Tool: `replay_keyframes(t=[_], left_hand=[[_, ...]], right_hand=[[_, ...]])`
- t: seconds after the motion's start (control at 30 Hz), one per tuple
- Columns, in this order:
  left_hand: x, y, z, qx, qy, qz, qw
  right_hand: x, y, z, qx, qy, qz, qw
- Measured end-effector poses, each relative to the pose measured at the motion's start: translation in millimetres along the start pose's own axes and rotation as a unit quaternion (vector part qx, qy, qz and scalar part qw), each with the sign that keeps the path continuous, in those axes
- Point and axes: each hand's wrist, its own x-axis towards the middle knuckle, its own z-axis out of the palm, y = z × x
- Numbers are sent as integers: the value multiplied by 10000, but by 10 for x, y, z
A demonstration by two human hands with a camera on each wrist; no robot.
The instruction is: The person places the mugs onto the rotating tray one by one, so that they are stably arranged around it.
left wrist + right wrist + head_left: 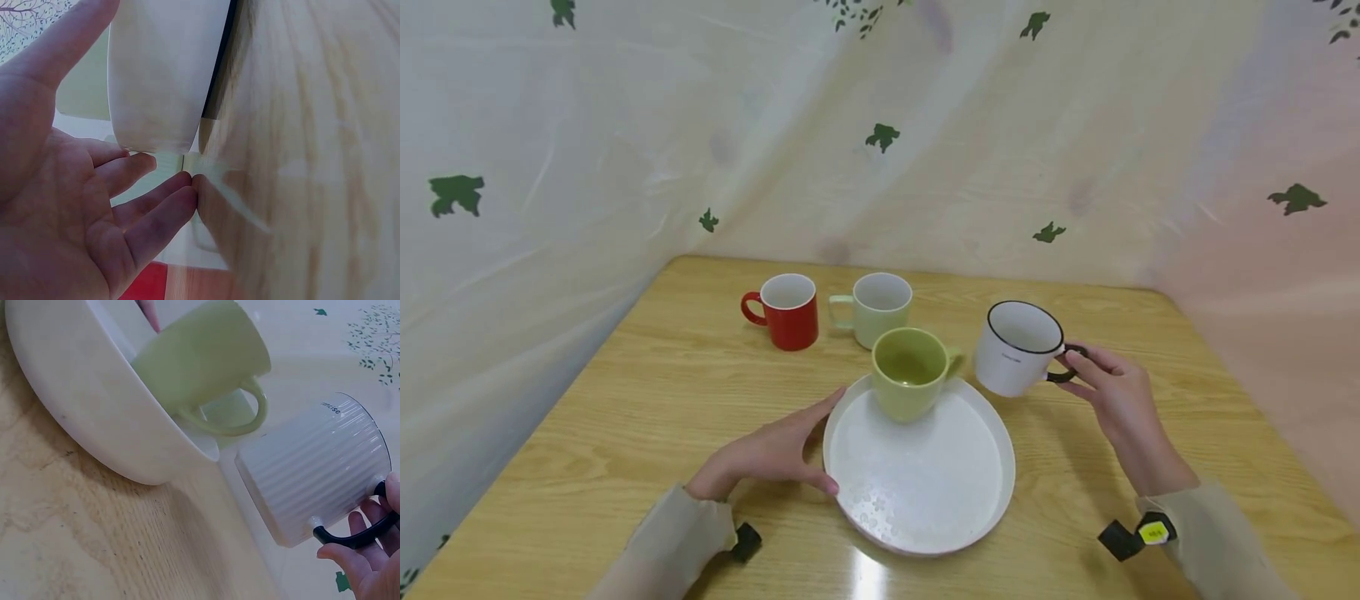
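My right hand (1117, 402) pinches the black handle of a white mug (1011, 362), upright with a slight tilt and raised off the table, right of a round white tray (925, 492). In the right wrist view, fingers and thumb of that hand (369, 565) close round the handle of the ribbed mug (319, 469). A yellow-green mug (904, 387) stands inside the tray at its far side, handle to the right. My left hand (767, 450), thumb and fingers spread, touches the tray's left rim; the left wrist view shows this hand (75, 200) beside the tray's outer wall (162, 75).
Behind the tray, a red mug (793, 321) and a pale green mug (880, 312) stand side by side on the wooden table (647, 400), handles to the left. A light curtain (805, 167) with green leaf shapes hangs around the back and sides.
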Motion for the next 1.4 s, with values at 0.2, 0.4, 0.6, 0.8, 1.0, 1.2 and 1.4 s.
replay_keyframes(t=[0.2,0.4,0.6,0.8,1.0,1.2,1.4], left_hand=[[-8,-14,5,36,37,-19,10000],[11,-10,-3,38,46,-6,10000],[8,9,-16,52,25,3,10000],[-1,4,-13,15,-12,-19,10000],[-6,-7,-6,-14,-9,-72,10000],[-9,-5,0,-21,8,-74,10000],[-24,16,2,33,37,112,9999]], right_hand=[[-112,-4,13,33,-36,-11,10000],[-197,33,37,105,-211,-140,9996],[-210,100,89,120,-213,-159,9996],[-195,112,119,45,-116,-18,9999],[-181,112,170,-10,-88,43,10000],[-152,127,242,30,-136,-80,9999],[-117,159,291,-132,-95,-50,9999]])
